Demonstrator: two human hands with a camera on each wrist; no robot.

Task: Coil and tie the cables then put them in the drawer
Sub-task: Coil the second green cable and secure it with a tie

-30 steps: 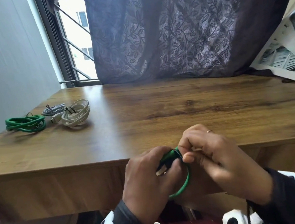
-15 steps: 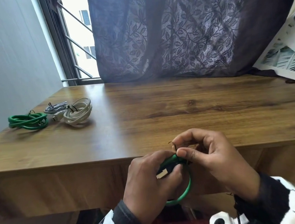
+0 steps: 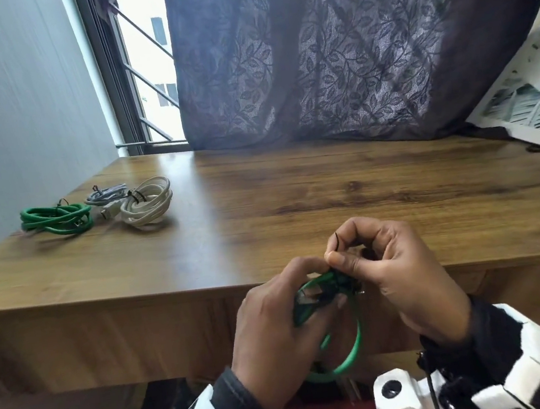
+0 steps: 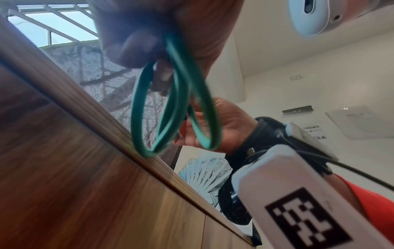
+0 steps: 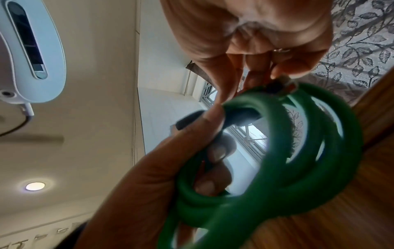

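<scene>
In front of the table's near edge my left hand (image 3: 288, 320) grips a coiled green cable (image 3: 350, 360); its loops hang below the fingers (image 4: 177, 107) and fill the right wrist view (image 5: 287, 168). My right hand (image 3: 387, 268) pinches a thin black tie (image 3: 337, 242) at the top of the coil between thumb and forefinger. On the far left of the table lie a tied green cable (image 3: 56, 220), a small grey cable (image 3: 106, 196) and a tied white cable (image 3: 147, 204).
The wooden table (image 3: 295, 201) stretches ahead, with its front panel (image 3: 109, 343) below the edge. A dark patterned curtain (image 3: 328, 49) hangs behind it, a barred window (image 3: 145, 67) at the back left, a framed picture (image 3: 526, 101) leaning at the right.
My right hand has lifted slightly above the coil, drawing the black tie's end up between thumb and forefinger. The left hand keeps hold of the green coil.
</scene>
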